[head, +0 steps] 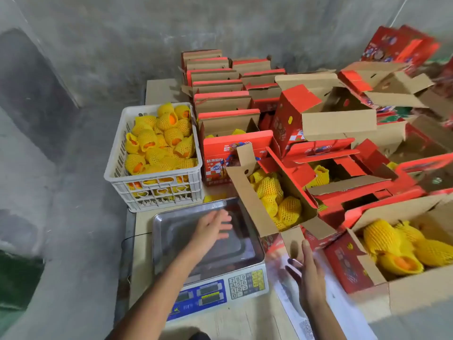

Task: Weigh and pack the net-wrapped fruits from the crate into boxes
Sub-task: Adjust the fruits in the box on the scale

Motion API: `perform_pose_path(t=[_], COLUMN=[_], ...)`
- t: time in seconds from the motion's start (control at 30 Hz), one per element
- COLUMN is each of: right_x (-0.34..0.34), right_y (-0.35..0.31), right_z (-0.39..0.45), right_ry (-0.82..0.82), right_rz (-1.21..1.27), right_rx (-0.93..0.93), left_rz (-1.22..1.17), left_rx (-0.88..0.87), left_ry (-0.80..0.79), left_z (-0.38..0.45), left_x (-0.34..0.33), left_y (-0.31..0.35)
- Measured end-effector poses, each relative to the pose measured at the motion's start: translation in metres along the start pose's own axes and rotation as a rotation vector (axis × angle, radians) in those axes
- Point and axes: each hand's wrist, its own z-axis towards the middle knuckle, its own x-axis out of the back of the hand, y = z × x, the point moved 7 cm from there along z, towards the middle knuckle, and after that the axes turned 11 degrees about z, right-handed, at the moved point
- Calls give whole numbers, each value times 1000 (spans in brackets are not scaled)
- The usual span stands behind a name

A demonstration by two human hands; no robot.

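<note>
Left hand (215,225) spread flat above scale pan (171,229), right hand (310,273) open beside filled box (257,207); crate (127,168) toward table's far-left edge, nearer left hand.

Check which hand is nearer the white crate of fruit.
Left. The left hand is over the scale tray, just in front of the white crate; the right hand is farther right, by the open box.

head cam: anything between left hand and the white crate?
In the head view, only the bare steel scale pan and its back rim lie between the left hand and the white crate. No fruit sits on the pan.
</note>
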Motion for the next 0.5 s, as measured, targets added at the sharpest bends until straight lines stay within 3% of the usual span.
perform_pose_path(t=[0.1, 0.2, 0.37, 0.43, 0.5], right_x=[5, 23, 24, 19, 14], right_y=[3, 0, 3, 8, 6], right_z=[8, 25, 50, 57, 63], right_ry=[65, 152, 138, 180, 220], right_rz=[101, 42, -16, 131, 54], right_rx=[-28, 64, -40, -87, -53], left_rz=[-188, -262, -486, -487, -419], left_rx=[77, 183, 235, 253, 233], left_ry=[-42, -61, -46, -57, -54], left_z=[46, 80, 123, 142, 156], left_x=[-17, -31, -37, -43, -47], left_y=[20, 27, 39, 42, 47])
